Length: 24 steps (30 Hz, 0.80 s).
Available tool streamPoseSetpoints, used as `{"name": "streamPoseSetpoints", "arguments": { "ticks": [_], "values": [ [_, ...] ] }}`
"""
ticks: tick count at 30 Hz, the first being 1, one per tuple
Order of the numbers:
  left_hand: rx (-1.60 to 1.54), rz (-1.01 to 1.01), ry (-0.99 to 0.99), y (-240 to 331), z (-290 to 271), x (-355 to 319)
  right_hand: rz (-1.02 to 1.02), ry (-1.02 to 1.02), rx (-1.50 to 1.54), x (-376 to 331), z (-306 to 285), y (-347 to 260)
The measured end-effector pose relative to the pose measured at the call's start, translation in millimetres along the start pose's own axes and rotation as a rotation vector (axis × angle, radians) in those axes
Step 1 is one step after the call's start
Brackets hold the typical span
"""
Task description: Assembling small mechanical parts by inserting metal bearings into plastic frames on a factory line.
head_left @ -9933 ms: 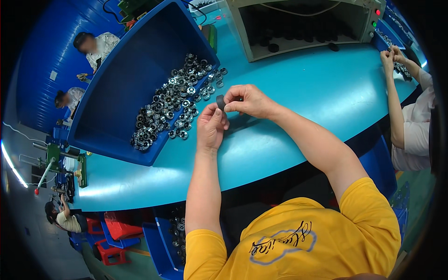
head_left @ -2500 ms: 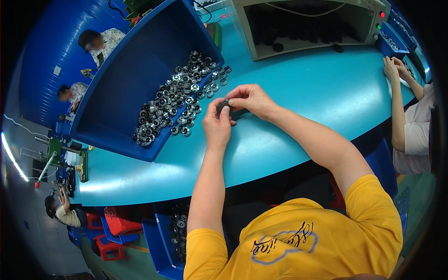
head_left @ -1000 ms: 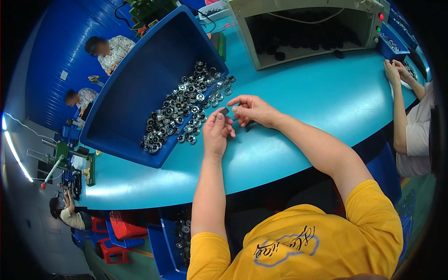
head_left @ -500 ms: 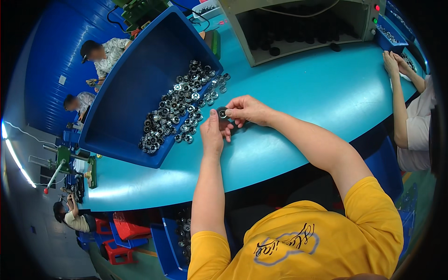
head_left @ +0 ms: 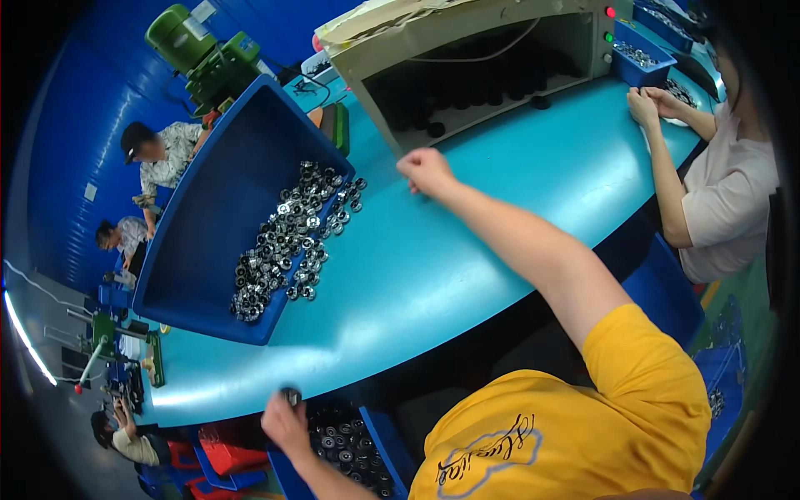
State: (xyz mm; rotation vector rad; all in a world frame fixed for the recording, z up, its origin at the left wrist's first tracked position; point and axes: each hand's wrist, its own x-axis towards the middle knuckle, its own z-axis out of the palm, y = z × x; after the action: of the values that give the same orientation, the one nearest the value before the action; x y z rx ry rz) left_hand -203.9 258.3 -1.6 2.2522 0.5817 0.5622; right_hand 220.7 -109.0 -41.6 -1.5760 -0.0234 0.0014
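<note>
- Head view: the left hand (head_left: pixel 285 423) is low in the picture, at the near edge of the blue counter (head_left: pixel 400 283), its fingers grasping a small dark wheel (head_left: pixel 291 395)
- That wheel is held at the fingertips, well apart from the right hand; its face is too small to make out clearly
- Just right of the left hand, below the counter's edge, is a lower bin (head_left: pixel 383 442), blue, with many black wheels (head_left: pixel 346 442) inside
- The right hand (head_left: pixel 427 172) reaches far across the counter, near the front of a beige box (head_left: pixel 354 50); its fingers are bent inward, but I cannot tell whether they are clenched on something or released
- The box has a wide dark opening with black round pieces (head_left: pixel 436 129) inside, and a red light (head_left: pixel 610 12) above a green light (head_left: pixel 609 37) on its right side
- On the left of the counter sits a big blue bin (head_left: pixel 200 242), tilted toward the person, with shiny rings (head_left: pixel 283 242) heaped at its low edge and some lying on the counter just beside it
- Behind that bin stands a green machine (head_left: pixel 183 42)
- At the right, a co-worker in a pale shirt (head_left: pixel 725 192) has both hands together over the counter, near a small blue bin (head_left: pixel 642 68) of shiny parts
</note>
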Motion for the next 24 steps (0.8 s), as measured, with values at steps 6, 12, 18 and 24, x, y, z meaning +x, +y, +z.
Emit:
{"name": "streamPoseSetpoints", "arguments": {
  "ticks": [6,12,18,24],
  "values": [
    [0.582,0.044,-0.035,-60,-73,-77,-0.318,0.208,-1.004,42,-68,-9],
    [0.429,0.240,-0.020,-19,-13,-49,-0.349,0.095,-1.119,39,-81,5],
    [-0.264,0.421,-0.325,120,159,61,-0.077,-0.195,-0.424,7,-42,6],
    [-0.552,0.269,-0.321,163,242,124,0.104,-0.578,0.290,-78,46,-27]
  ]
}}
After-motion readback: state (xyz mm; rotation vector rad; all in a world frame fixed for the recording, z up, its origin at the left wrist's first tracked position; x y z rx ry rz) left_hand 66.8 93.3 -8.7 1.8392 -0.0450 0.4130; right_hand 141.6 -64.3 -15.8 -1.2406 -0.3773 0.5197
